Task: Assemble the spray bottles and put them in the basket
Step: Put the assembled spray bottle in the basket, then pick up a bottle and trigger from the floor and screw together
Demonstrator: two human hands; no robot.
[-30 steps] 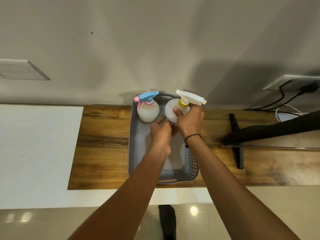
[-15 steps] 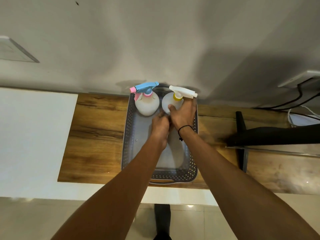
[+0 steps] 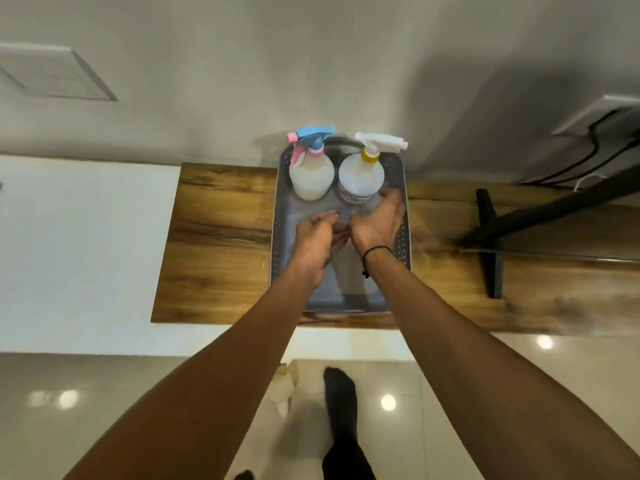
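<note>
Spray bottles, one with a blue-and-pink trigger (image 3: 311, 174) and one with a white-and-yellow trigger (image 3: 361, 176), stand upright side by side at the far end of a gray basket (image 3: 278, 216). Both hands hover empty above it, left hand (image 3: 317, 240) loosely curled, right hand (image 3: 377, 226) seemingly brushing the white-topped bottle. The basket sits on a wooden counter (image 3: 214, 244).
</note>
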